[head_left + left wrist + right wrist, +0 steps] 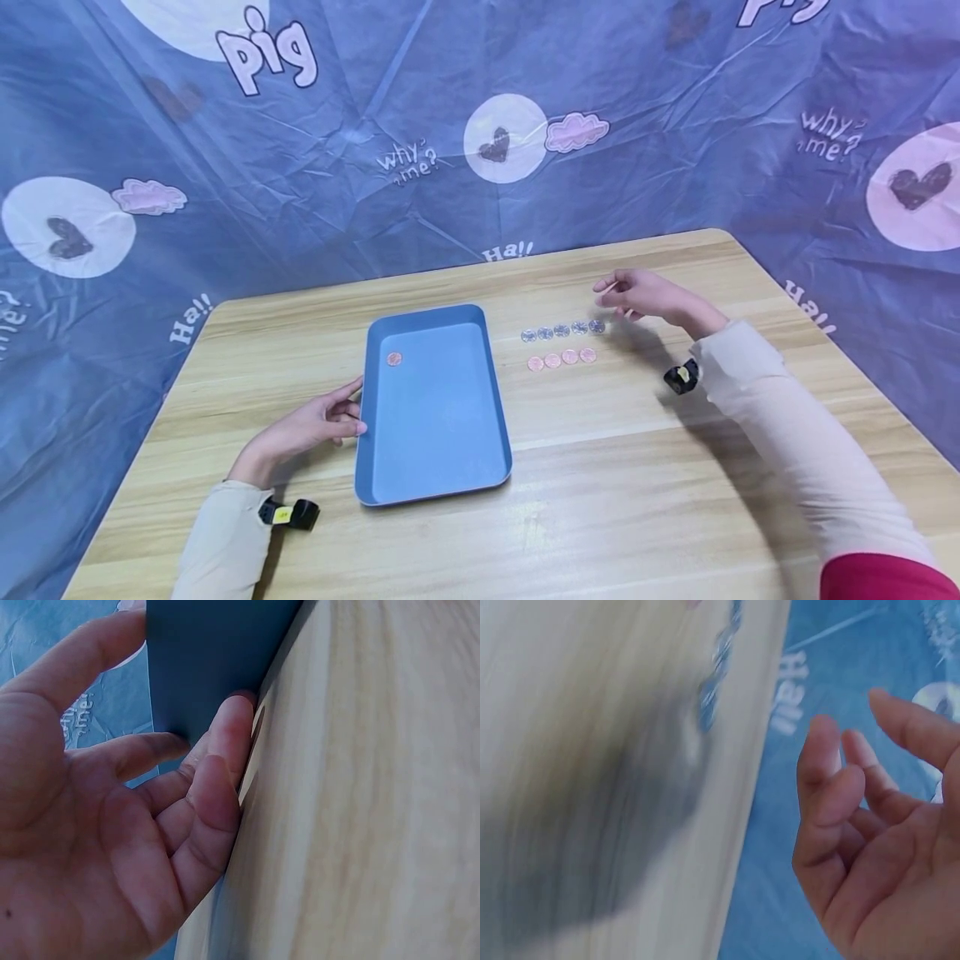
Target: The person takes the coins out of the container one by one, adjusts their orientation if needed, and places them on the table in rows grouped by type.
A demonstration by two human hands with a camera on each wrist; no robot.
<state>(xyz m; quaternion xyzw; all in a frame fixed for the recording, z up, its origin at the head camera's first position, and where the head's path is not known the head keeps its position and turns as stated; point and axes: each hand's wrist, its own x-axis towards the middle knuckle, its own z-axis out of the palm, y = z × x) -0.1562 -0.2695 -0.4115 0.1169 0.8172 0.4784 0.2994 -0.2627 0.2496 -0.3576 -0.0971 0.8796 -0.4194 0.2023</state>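
A blue rectangular tray (pixel 435 425) lies on the table, with one copper-coloured coin (pixel 394 359) inside near its upper left. Against the tray's left outer wall rests my left hand (pixel 330 418), thumb and forefinger spread along it. In the left wrist view, fingertips of that left hand (pixel 127 817) touch the dark blue wall, the other fingers loosely bent. Right of the tray lie a row of silver-coloured coins (pixel 562 331) and, nearer me, a row of copper-coloured coins (pixel 570 357). My right hand (pixel 648 296) hovers beyond the silver row's right end, fingers loosely bent, holding nothing visible.
The wooden table (pixel 600 517) has its far edge close to a blue printed cloth (pixel 360 192). Black wrist cameras sit on both sleeves. The right arm's shadow falls on the table right of the coins.
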